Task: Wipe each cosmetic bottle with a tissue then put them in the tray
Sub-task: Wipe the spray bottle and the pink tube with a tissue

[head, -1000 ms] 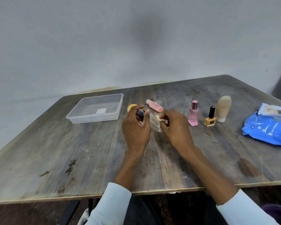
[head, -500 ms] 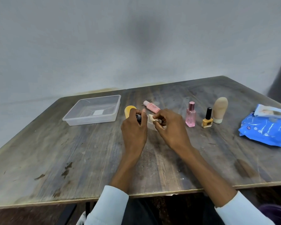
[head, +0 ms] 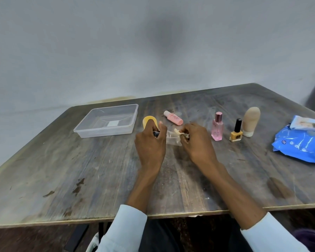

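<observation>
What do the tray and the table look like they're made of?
Tray: looks like clear, glossy plastic; the tabletop shows through its walls and the rim catches light. Table: seems worn wood or wood laminate, matte, with streaky grain, stains and a pale edge strip.

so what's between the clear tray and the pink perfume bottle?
Head view: the yellow item, the lying pink tube, and both hands, left hand and right hand, working a clear bottle between the tray and perfume bottle.

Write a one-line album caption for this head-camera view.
Both hands wipe a clear bottle with a tissue; the tray waits empty.
</observation>
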